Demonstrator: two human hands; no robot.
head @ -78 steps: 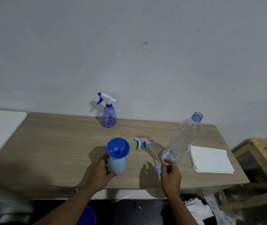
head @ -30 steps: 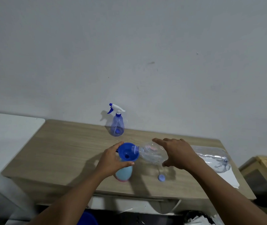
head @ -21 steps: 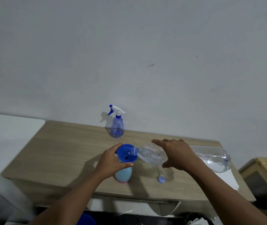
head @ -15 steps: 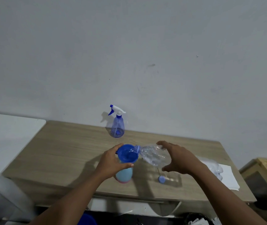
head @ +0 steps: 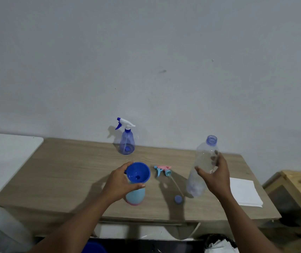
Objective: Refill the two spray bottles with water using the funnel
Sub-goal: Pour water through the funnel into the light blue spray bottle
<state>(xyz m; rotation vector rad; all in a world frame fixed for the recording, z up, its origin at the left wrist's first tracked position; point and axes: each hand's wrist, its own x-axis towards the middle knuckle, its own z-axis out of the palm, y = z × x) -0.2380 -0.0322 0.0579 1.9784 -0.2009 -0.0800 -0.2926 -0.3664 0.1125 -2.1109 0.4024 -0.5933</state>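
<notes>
A blue funnel [head: 138, 172] sits in the neck of a light blue spray bottle [head: 135, 196] with a pink base, near the table's front edge. My left hand [head: 119, 182] grips that bottle's neck just under the funnel. My right hand [head: 215, 176] holds a clear plastic water bottle [head: 202, 166] nearly upright and uncapped, lifted to the right of the funnel. The light blue and pink trigger head [head: 162, 170] with its tube lies on the table between my hands. A second, dark blue spray bottle [head: 126, 142] with its white trigger on stands at the back by the wall.
A small blue cap [head: 178, 199] lies near the front edge of the wooden table [head: 67, 172]. A stack of white paper [head: 244, 191] lies at the table's right end. A white surface [head: 5, 156] adjoins on the left, a wooden crate [head: 297, 194] on the right.
My right hand has swung the clear bottle from lying tipped over the funnel back to nearly upright, away to the right. My left hand has kept its hold.
</notes>
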